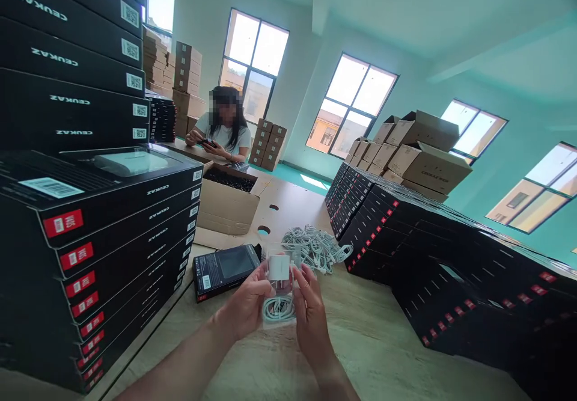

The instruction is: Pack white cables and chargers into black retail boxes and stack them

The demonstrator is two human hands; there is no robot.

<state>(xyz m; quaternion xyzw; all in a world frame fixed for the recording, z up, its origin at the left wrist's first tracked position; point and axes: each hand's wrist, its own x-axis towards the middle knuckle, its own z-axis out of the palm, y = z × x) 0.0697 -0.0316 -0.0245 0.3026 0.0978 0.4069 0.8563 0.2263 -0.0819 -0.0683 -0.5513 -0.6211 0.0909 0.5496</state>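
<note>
My left hand and my right hand both grip a clear plastic tray above the wooden table. In the tray sit a white charger plug at the top and a coiled white cable below. Fingers of both hands curl around the tray's sides. A single black box lies flat on the table just left of my hands. A heap of coiled white cables lies just beyond them.
Tall stacks of black boxes stand on the left, and long rows of them on the right. An open cardboard carton sits behind. A seated person looks at a phone at the far end. Brown cartons are piled by the windows.
</note>
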